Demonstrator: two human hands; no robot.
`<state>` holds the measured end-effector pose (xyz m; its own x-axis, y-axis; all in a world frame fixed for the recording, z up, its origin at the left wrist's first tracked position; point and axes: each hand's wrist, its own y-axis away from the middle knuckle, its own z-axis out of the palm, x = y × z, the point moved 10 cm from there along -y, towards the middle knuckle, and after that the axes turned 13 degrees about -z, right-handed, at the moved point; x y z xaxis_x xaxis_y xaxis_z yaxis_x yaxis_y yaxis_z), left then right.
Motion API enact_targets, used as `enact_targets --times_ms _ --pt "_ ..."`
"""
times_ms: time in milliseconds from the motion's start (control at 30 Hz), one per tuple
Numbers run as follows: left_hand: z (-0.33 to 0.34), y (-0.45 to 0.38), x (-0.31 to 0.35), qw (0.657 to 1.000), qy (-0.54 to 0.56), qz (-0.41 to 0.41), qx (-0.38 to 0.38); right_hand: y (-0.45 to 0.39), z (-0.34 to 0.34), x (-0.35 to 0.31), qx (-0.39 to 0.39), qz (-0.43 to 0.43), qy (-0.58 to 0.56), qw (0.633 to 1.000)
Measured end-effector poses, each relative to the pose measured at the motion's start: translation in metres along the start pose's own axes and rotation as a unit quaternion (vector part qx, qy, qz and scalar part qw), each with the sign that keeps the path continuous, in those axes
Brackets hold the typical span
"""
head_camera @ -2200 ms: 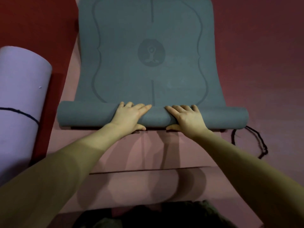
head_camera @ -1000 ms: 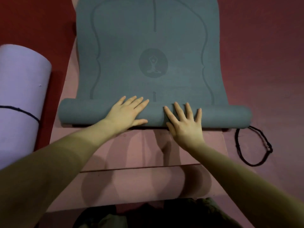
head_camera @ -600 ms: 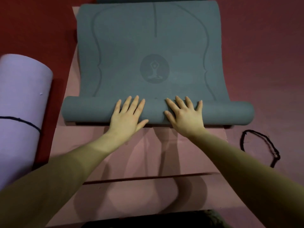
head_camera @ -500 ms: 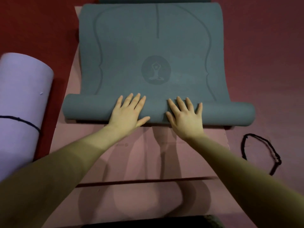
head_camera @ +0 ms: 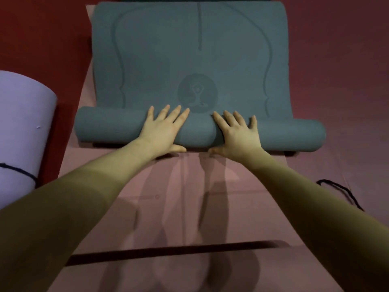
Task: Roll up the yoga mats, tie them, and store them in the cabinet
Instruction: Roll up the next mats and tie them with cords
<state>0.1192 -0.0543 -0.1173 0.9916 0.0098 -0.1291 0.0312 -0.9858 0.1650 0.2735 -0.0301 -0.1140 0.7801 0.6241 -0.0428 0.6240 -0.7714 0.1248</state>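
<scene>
A grey-green yoga mat (head_camera: 189,49) lies partly rolled, its rolled end (head_camera: 105,128) a thick tube across the middle of the view. My left hand (head_camera: 163,131) presses flat on top of the roll, fingers straight and spread, thumb tucked under the near side. My right hand (head_camera: 236,133) presses the roll the same way just to the right. The unrolled part stretches away from me and carries a round yoga-figure emblem (head_camera: 197,92) just beyond my fingertips. A pink mat (head_camera: 179,197) lies flat underneath.
A rolled lilac mat (head_camera: 19,127) tied with a dark cord lies at the left. A loose black cord (head_camera: 341,192) lies on the floor at the right. Red floor (head_camera: 341,60) surrounds the mats. A dark gap crosses the pink mat near me.
The roll has advanced away from me, reaching the emblem. Both hands moved forward with it, staying flat on top. More pink mat is uncovered behind the roll.
</scene>
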Motion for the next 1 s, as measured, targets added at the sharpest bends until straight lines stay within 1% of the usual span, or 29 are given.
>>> enact_targets --times_ms 133,200,367,500,600,800,867,1000 --pt "0.001 -0.019 -0.007 1.000 0.007 -0.029 -0.010 -0.016 0.003 0.010 -0.028 -0.006 0.013 0.999" --pt "0.001 -0.020 -0.007 1.000 0.018 -0.023 -0.005 -0.016 0.003 0.011 -0.023 -0.020 0.020 0.999" --pt "-0.007 -0.012 -0.005 0.998 0.048 -0.007 0.043 -0.006 0.001 0.006 0.041 -0.030 0.022 0.998" --pt "-0.010 0.004 0.004 0.996 0.066 -0.013 0.055 0.010 -0.006 0.004 0.105 -0.034 0.037 0.993" --pt "-0.007 0.026 0.017 0.995 0.072 -0.003 0.063 0.033 -0.010 0.002 0.138 -0.039 0.044 0.989" --pt "-0.008 0.069 0.029 0.987 0.079 0.031 0.137 0.076 -0.004 -0.017 0.139 -0.040 0.024 0.989" --pt "-0.008 0.082 0.032 0.986 0.082 0.042 0.137 0.087 -0.006 -0.022 0.140 -0.047 0.015 0.989" --pt "-0.003 0.104 0.036 0.990 0.084 0.049 0.101 0.106 -0.007 -0.034 0.134 -0.061 -0.003 0.989"
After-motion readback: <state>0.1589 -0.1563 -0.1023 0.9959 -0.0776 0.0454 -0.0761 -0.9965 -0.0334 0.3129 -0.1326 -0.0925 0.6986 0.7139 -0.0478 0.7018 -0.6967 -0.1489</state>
